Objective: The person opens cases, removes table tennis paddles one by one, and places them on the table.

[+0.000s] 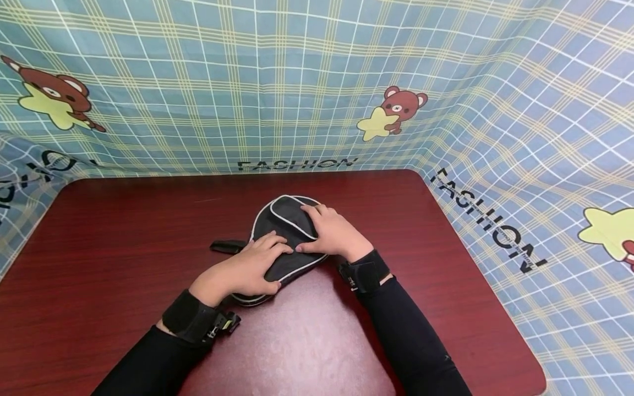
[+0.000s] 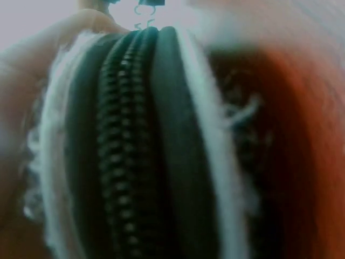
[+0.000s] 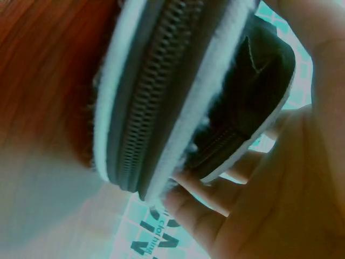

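Observation:
A black, paddle-shaped table tennis racket case (image 1: 292, 263) with white piping lies on the table, its narrow end towards my left. My left hand (image 1: 245, 269) grips that narrower part from above, fingers over its face and thumb along the near edge. At the wide end my right hand (image 1: 337, 231) holds the case around its front pocket (image 1: 292, 212), thumb and fingers bent over it. In the right wrist view the pocket gapes away from the case's edge. Closed zipper teeth (image 2: 126, 145) run along the case's side in the left wrist view.
A black strap (image 1: 227, 246) sticks out to the left of the case. The dark red tabletop (image 1: 124, 236) has rounded corners. Behind it and to the right hangs a blue checked cloth (image 1: 307, 71) with bears, stars and lettering.

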`<control>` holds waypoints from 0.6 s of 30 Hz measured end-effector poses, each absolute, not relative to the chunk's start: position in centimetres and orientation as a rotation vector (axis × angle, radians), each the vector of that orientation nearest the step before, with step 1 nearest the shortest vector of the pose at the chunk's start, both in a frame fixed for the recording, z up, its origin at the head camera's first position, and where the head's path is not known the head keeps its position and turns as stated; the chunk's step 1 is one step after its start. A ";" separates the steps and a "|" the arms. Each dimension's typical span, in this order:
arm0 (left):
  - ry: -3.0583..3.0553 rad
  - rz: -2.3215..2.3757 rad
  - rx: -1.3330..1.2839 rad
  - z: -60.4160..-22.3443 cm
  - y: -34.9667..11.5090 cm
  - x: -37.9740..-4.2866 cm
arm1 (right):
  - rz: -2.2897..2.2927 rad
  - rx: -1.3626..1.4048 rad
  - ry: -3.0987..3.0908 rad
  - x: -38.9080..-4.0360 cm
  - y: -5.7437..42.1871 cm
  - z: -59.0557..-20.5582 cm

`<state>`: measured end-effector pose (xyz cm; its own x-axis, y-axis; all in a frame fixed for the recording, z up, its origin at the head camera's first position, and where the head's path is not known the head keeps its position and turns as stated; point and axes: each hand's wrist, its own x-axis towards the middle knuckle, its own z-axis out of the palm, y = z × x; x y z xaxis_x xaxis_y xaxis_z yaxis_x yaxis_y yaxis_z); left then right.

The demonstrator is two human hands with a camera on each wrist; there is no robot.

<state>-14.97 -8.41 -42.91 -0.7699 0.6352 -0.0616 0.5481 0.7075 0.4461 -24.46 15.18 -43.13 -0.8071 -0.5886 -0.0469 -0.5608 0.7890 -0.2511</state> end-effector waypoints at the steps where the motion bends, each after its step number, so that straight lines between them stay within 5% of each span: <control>1: 2.704 0.608 0.962 -42.9 -8.5 -15.0 | -0.336 -0.906 2.859 -24.4 15.1 -43.1; 18: 2.580 0.714 0.944 -42.3 -9.6 -15.2 | -0.233 -0.769 2.858 -22.6 14.4 -41.5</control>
